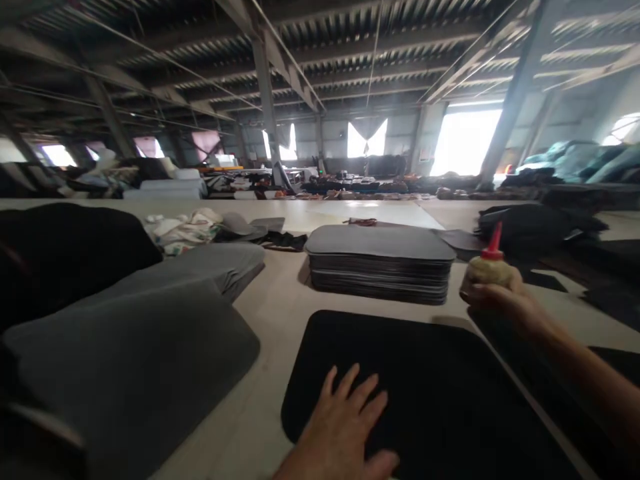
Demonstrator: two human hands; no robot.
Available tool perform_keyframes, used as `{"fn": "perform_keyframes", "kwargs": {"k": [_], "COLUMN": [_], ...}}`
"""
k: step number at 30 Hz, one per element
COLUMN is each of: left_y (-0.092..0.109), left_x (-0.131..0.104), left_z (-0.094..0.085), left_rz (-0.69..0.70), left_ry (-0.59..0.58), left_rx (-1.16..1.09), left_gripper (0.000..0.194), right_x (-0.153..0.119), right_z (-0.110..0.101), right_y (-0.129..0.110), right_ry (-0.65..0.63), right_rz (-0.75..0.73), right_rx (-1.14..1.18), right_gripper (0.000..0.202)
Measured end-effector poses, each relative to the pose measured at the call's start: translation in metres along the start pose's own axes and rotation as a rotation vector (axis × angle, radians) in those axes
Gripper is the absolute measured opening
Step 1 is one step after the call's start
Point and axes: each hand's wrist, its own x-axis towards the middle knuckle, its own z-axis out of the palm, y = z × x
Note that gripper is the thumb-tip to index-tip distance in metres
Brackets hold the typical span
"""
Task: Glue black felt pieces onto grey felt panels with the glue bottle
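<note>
Pressing our flat, open left hand (345,427) on the black pad (430,387).
Our right hand (493,293) grips a glue bottle (489,267) upright beyond the pad's far right corner.

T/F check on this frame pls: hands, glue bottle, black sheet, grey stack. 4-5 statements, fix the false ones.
1. The right hand holds a bottle with a red nozzle. True.
2. The left hand is clenched around a tool. False: it lies flat, fingers spread, on the black sheet, holding nothing.
3. A stack of grey sheets sits on the table beyond the black sheet. True.
4. The bottle lies on its side on top of the grey stack. False: it is upright in the right hand's grip, to the right of the stack.
5. Grey pieces lie to the left of the black sheet. True.
</note>
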Motion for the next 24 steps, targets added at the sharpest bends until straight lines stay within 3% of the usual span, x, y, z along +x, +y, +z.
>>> {"fn": "perform_keyframes", "kwargs": {"k": [2, 4, 6, 9, 15, 20, 24], "left_y": [0.014, 0.025, 0.036, 0.048, 0.055, 0.058, 0.062], "left_x": [-0.002, -0.003, -0.006, -0.015, -0.024, -0.02, -0.019], "left_z": [-0.012, -0.019, -0.019, -0.013, -0.007, -0.019, -0.028], "left_rz": [-0.074, -0.107, -0.094, -0.024, 0.023, 0.084, 0.086], "left_ry": [-0.031, -0.039, -0.042, -0.076, -0.082, -0.063, -0.034], "left_rx": [-0.126, -0.187, -0.213, -0.231, -0.204, -0.007, 0.109], "left_gripper": [0.068, 0.065, 0.061, 0.064, 0.085, 0.097, 0.106], "right_x": [-0.031, -0.064, -0.093, -0.122, -0.152, -0.173, -0.178], "right_z": [0.002, 0.006, 0.011, 0.014, 0.032, 0.079, 0.115], "right_y": [-0.014, -0.024, -0.027, -0.022, -0.025, -0.058, -0.075], "right_ry": [-0.203, -0.296, -0.309, -0.285, -0.346, -0.52, -0.644], "right_rz": [0.083, 0.203, 0.26, 0.221, 0.129, 0.033, -0.07], "right_rx": [-0.076, -0.166, -0.199, -0.245, -0.312, -0.269, -0.266], "right_gripper": [0.074, 0.074, 0.075, 0.066, 0.052, 0.053, 0.041]}}
